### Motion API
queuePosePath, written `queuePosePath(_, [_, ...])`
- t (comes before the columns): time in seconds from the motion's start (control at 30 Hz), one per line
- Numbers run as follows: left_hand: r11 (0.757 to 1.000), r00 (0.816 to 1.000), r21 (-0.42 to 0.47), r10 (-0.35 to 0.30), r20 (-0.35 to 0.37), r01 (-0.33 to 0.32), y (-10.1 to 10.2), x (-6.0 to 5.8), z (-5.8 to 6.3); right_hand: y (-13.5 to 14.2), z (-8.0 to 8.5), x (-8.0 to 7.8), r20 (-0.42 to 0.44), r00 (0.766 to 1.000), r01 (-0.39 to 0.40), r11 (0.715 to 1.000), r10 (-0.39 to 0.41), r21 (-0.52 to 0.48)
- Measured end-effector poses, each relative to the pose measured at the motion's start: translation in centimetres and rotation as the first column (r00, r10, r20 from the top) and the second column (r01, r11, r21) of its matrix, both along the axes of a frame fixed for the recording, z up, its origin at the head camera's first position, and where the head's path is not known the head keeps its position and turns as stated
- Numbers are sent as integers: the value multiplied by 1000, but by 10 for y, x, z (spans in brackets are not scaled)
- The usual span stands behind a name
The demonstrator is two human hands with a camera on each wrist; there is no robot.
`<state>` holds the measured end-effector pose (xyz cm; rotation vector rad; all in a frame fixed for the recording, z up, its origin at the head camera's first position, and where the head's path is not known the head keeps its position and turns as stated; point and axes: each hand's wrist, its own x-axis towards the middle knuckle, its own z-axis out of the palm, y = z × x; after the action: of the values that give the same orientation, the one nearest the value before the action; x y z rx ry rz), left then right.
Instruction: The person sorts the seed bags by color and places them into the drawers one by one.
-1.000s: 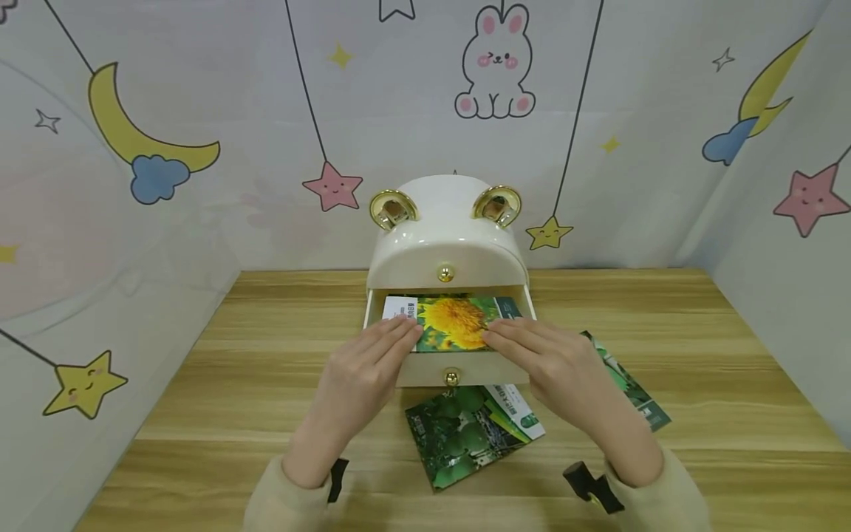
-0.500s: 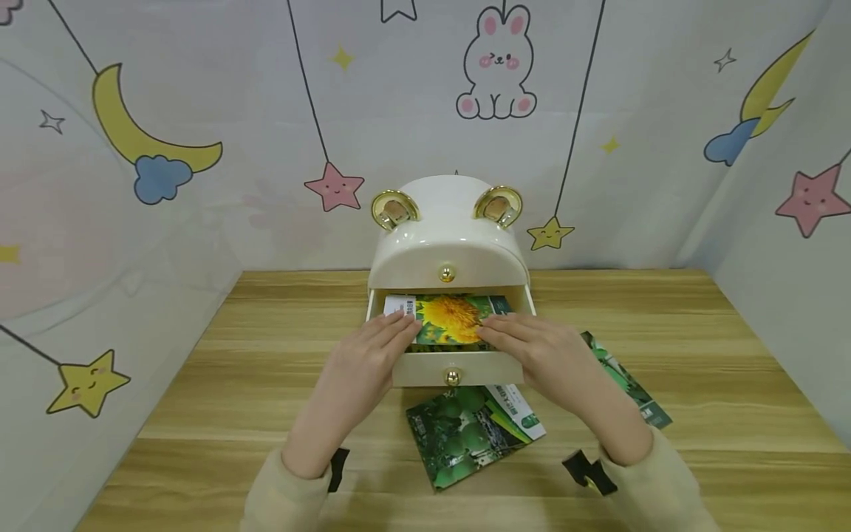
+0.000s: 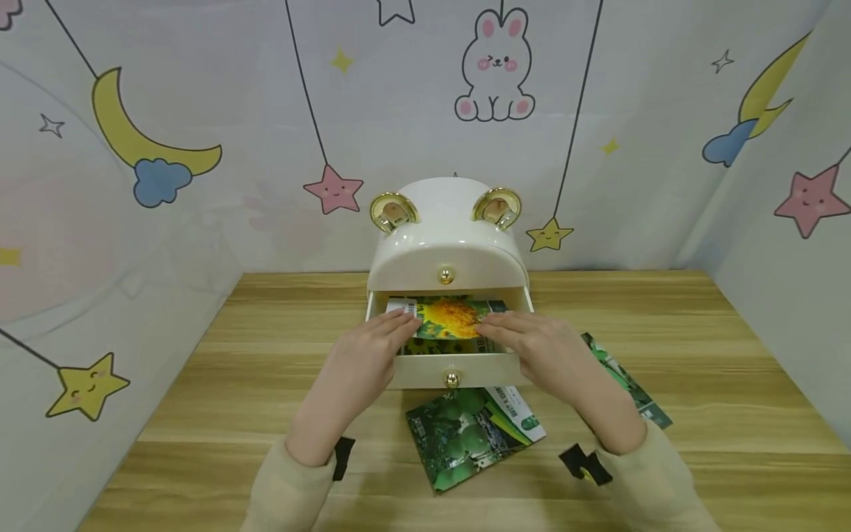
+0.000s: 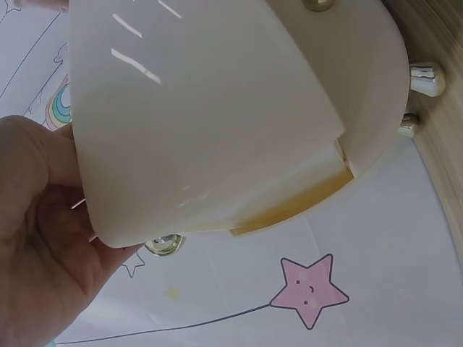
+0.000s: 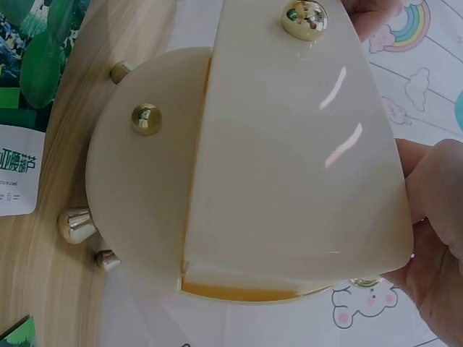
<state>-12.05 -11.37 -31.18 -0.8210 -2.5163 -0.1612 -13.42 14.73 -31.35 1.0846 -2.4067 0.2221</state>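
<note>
Two bare hands reach into the pulled-out middle drawer (image 3: 419,372) of a white bear-eared cabinet (image 3: 452,210), with a yellow-flower seed packet (image 3: 452,318) between them, in the drawer's mouth. The left hand (image 3: 366,356) grips its left end and the right hand (image 3: 552,352) its right end, fingers laid over the top. Both thumbs are hidden in the head view, and in the wrist views the fingertips vanish behind the drawer front, so exactly how they bear on the packet cannot be seen. A second packet (image 3: 439,346) shows as a dark strip on the near side, mostly covered; whether the two touch is unclear.

On the wood-grain table (image 3: 219,384), a gourd seed packet (image 3: 465,436) lies askew nearest the person, its far edge hidden by the drawer front; the right wrist view cuts it off. Farther right, a green packet (image 3: 628,384) is partly covered by the right forearm, its picture hard to make out. The bottom drawer (image 5: 145,181) is masked in the head view, but the right wrist view shows its gold knob (image 5: 147,119) and a stubby gold foot (image 5: 77,225) below. On the far side hangs a backdrop (image 3: 412,133) of stars, moons and a rabbit, some drawings cropped. Both sleeves run out of sight at the near edge.
</note>
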Motion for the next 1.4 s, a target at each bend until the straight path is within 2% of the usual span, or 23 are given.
queuePosePath(0.1, [1000,999,13,4,42,-5,0,-2,0,0,2,-2,84,996,15,1000,-15,-1])
queuePosePath(0.27, [998,994,53,10,108,-16,2,-4,2,-1,5,-4,220,974,51,999,-51,6])
queuePosePath(0.6, [996,986,72,39,162,-51,2,-8,-1,-1,9,-6,330,937,104,994,-112,42])
queuePosePath(1.03, [992,984,124,-6,180,-17,-2,-8,-7,-1,8,-5,278,957,84,996,-85,14])
queuePosePath(1.23, [989,989,149,-33,143,12,-3,-9,-10,-1,9,-3,271,961,69,997,-60,-23])
queuePosePath(1.4, [985,996,170,-41,76,28,-3,-11,-15,-1,8,-1,198,980,20,996,-2,-89])
